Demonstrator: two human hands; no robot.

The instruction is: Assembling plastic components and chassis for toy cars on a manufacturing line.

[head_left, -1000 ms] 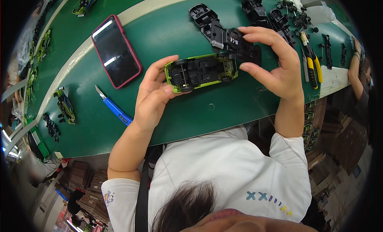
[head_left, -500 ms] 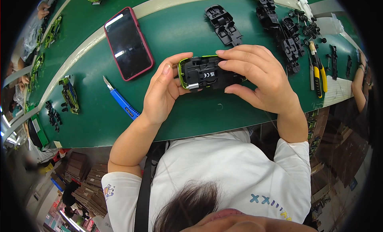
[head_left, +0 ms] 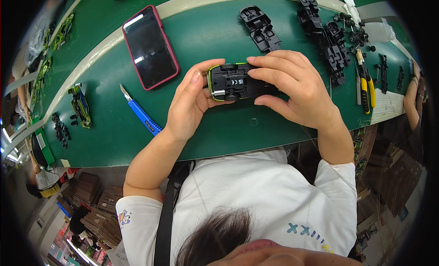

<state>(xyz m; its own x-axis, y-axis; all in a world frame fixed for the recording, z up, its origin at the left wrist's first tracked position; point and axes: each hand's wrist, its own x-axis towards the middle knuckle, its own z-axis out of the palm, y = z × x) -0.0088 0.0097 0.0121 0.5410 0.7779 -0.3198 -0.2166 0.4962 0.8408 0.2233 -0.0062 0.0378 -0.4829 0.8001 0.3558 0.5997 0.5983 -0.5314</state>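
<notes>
A toy car [head_left: 235, 84] is held upside down over the green table, its black underside facing up and a bright green body edge showing round the left end. Fingers and thumb of my left hand [head_left: 188, 96] close round that left end. My right hand [head_left: 299, 90] grips the other end from above, fingertips on the far side and thumb on the near side, and covers much of it. Black wheels stick out on both sides near the left end. Just beyond my right hand lies a loose black toy car chassis [head_left: 260, 29].
A phone in a red case [head_left: 152, 48] and a blue utility knife [head_left: 141, 116] lie left of my hands. Further left are another toy car [head_left: 80, 107] and small black parts [head_left: 60, 131]. At right are piled chassis [head_left: 323, 39], wheels on axles [head_left: 359, 36] and yellow-black pliers [head_left: 365, 85].
Black wheels now show at the left end of the toy car's underside, where none were visible before. Both hands keep nearly the same grip.
</notes>
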